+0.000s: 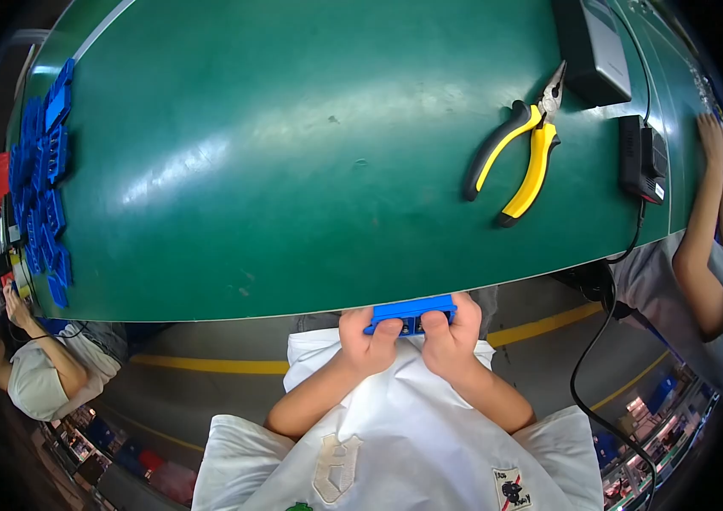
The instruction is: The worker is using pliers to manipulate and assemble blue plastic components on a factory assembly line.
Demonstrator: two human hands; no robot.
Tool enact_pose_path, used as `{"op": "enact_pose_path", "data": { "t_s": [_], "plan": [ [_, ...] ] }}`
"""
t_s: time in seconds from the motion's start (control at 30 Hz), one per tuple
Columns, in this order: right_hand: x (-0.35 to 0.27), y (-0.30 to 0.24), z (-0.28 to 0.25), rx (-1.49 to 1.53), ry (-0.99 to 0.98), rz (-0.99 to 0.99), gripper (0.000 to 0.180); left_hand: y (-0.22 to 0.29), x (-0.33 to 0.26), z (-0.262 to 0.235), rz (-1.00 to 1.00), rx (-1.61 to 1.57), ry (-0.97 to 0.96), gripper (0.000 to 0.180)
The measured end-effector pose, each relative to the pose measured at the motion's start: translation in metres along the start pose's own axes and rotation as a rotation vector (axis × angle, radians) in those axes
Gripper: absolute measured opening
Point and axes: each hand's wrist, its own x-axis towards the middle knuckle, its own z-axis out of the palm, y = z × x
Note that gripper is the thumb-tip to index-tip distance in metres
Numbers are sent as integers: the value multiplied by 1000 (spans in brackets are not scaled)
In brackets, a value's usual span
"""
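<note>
We held the blue rectangular plastic part [411, 312] pinched in our left hand [367, 339] and right hand [451, 335], off the green counter's [293, 170] near edge; a slip risked dropping it.

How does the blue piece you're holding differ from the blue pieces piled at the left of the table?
The blue piece is single, gripped by the left hand and right hand just off the green table edge. The blue pieces lie untouched in a heap on the table's far left. Both share the same bright blue colour.
</note>
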Motion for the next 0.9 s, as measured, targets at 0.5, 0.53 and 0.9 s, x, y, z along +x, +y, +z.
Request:
{"op": "enact_pose_path", "data": {
  "t_s": [0.5, 0.53, 0.9],
  "plan": [
    [-3, -55, 5, 204, 19, 429, 23, 49, -9, 1, -411, -238, 2, 27],
    [-4, -52, 4, 220, 44, 475, 20, 52, -8, 3, -539, -260, 52, 23],
    [-4, -22, -19, 141, -146, 145, 26, 50, 23, -31, -276, 89, -282, 30]
  ]
}}
